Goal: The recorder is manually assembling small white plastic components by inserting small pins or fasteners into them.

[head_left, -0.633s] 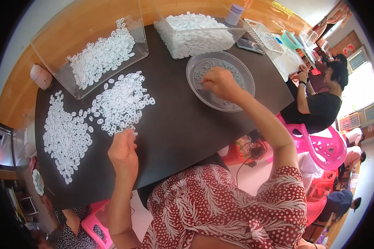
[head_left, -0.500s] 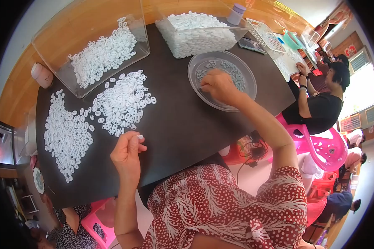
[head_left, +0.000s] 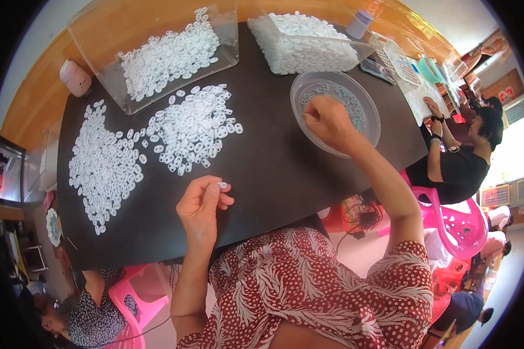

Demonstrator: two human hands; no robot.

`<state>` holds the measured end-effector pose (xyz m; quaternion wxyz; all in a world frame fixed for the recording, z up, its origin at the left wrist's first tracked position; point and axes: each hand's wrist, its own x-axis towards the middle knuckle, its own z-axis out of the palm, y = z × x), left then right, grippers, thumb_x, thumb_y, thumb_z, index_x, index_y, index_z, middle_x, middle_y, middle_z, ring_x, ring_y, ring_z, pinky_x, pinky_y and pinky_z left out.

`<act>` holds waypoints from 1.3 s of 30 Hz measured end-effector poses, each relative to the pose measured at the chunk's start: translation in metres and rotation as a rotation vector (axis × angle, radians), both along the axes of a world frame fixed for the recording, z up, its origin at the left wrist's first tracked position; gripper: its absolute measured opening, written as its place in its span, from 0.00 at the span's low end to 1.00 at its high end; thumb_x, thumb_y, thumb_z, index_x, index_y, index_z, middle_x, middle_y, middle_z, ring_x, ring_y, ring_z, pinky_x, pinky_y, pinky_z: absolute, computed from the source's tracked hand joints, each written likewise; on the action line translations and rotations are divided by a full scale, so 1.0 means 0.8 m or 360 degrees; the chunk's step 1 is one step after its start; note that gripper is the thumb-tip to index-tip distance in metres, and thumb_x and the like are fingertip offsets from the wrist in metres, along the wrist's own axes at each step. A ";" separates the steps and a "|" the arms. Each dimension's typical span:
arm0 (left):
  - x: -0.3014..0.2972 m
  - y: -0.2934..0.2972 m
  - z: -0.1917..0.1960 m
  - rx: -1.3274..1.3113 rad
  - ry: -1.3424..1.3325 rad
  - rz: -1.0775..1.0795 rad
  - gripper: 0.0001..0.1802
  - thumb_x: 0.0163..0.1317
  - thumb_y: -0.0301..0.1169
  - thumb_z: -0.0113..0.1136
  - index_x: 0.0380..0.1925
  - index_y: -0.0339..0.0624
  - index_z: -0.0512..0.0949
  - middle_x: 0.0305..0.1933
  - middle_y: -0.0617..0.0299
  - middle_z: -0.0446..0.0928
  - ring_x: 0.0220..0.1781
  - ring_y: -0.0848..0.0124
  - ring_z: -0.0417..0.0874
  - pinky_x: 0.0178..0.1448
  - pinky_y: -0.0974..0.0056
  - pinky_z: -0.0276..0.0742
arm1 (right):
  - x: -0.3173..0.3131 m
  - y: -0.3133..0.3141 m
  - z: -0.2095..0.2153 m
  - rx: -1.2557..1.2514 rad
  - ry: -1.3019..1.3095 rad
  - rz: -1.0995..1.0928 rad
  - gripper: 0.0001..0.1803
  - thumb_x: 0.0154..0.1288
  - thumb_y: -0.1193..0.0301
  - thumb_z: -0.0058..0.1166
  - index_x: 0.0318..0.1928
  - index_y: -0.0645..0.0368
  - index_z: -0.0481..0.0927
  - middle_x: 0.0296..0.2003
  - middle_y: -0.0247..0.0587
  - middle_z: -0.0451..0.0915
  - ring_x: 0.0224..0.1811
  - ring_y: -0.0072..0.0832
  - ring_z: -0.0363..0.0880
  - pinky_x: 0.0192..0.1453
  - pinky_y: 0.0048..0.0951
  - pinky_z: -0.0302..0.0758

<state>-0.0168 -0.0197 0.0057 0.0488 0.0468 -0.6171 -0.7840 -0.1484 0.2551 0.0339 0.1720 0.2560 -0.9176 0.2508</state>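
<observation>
The left hand (head_left: 200, 205) has drawn away from the white pile (head_left: 195, 125) beyond its fingertips, which pinch one white piece (head_left: 222, 184), apparently singled out, while the right hand (head_left: 330, 122) curls above the bowl (head_left: 371, 129), its grip unclear.

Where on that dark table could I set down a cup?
The widest bare patch of the dark table lies between the inner pile of white pieces, the left hand and the round bowl. A smaller one lies between the bowl and the table's right edge. Crowded parts are the left, with the outer pile, and the back, with two clear bins.
</observation>
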 end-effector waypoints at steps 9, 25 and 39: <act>0.002 0.009 -0.009 0.0067 -0.0047 -0.0050 0.05 0.65 0.25 0.52 0.38 0.35 0.76 0.33 0.64 0.77 0.28 0.80 0.76 0.33 0.76 0.70 | 0.018 -0.119 -0.027 -0.0216 -0.0060 0.0528 0.11 0.47 0.82 0.58 0.30 0.59 0.71 0.27 0.42 0.73 0.31 0.39 0.73 0.34 0.36 0.71; 0.006 0.004 -0.014 0.0027 -0.0012 -0.0028 0.08 0.66 0.28 0.53 0.39 0.33 0.76 0.33 0.60 0.79 0.27 0.79 0.77 0.32 0.76 0.72 | 0.037 -0.138 -0.040 -0.0142 -0.0107 0.0467 0.06 0.48 0.76 0.61 0.28 0.60 0.76 0.25 0.39 0.73 0.32 0.38 0.72 0.36 0.36 0.70; 0.005 -0.002 -0.010 0.0207 -0.0025 0.0051 0.06 0.63 0.24 0.55 0.37 0.32 0.76 0.31 0.60 0.78 0.24 0.79 0.75 0.30 0.76 0.71 | 0.042 -0.150 -0.042 -0.0329 -0.0278 0.0506 0.04 0.50 0.80 0.57 0.28 0.61 0.75 0.23 0.40 0.73 0.24 0.34 0.72 0.28 0.32 0.69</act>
